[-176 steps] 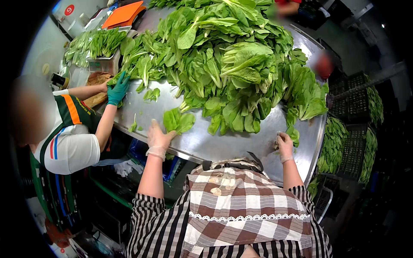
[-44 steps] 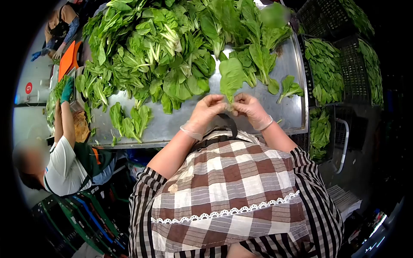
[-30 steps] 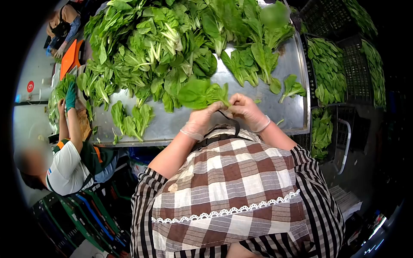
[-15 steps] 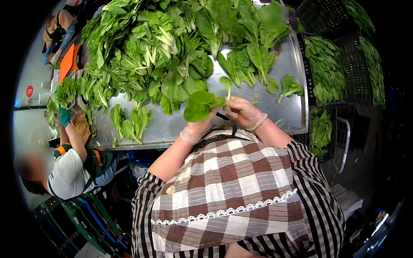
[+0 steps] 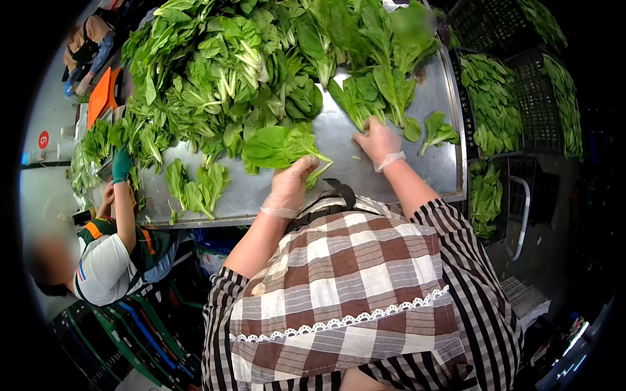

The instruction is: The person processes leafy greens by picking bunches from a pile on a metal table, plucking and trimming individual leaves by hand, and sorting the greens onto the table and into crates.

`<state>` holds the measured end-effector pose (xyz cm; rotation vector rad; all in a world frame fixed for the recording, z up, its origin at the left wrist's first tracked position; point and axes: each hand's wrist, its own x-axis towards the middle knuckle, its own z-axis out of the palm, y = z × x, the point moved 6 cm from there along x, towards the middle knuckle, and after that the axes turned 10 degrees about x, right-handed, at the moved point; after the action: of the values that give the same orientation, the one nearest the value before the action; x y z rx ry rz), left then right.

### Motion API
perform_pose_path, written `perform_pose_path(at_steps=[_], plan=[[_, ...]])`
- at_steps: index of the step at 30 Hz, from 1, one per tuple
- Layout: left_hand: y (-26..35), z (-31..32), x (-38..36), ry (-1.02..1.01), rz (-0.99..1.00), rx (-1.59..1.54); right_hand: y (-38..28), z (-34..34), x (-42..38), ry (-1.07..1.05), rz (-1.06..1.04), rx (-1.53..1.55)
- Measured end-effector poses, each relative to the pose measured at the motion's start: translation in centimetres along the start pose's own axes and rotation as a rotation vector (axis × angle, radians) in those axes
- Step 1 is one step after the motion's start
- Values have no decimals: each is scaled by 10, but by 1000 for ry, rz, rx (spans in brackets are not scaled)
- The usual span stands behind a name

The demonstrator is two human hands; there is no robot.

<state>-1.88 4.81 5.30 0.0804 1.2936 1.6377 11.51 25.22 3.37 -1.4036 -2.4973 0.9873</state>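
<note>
Both of my hands wear clear plastic gloves. My left hand point(image 5: 291, 182) is closed around the pale stems of a leafy green point(image 5: 272, 147), whose broad leaves point left above the metal table. To the right, my right hand point(image 5: 381, 143) reaches over the table with its fingers pinched at the stem end of another leafy green point(image 5: 357, 98). That one lies with others beside the big heap point(image 5: 228, 78). Part of its stem is hidden by my fingers.
A small leafy green point(image 5: 438, 130) lies near the right rim of the metal table point(image 5: 417, 173). Black crates point(image 5: 492, 107) packed with greens stand to the right. At left, a co-worker point(image 5: 104, 260) in green gloves works beside an orange panel point(image 5: 103, 98); another person is farther back.
My hands have moved apart. The left has shifted left and lower with the leafy green; the right has left it and reached up to greens on the table. A small loose piece lies between them.
</note>
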Motion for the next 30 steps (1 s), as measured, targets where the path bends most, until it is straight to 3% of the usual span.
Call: perform_pose_path(at_steps=[3,6,9,13,17,24,30], plan=[[-6,-2,2,-28,-36,-15,13,12,10,-9,-11,26],[-1,3,1,-1,-74,-19,30,29,6,-197,154,708],[-5,8,3,0,-138,-20,7,24,-23,-345,267,1172],[-7,14,5,-25,-164,-16,-30,23,-53,-427,114,1211],[-10,15,4,-7,-144,39,-43,30,-62,-484,3,949],[6,16,-3,92,-63,91,-54,30,-69,-630,182,1393],[0,11,2,13,-6,129,-46,34,-64,-546,162,1348]])
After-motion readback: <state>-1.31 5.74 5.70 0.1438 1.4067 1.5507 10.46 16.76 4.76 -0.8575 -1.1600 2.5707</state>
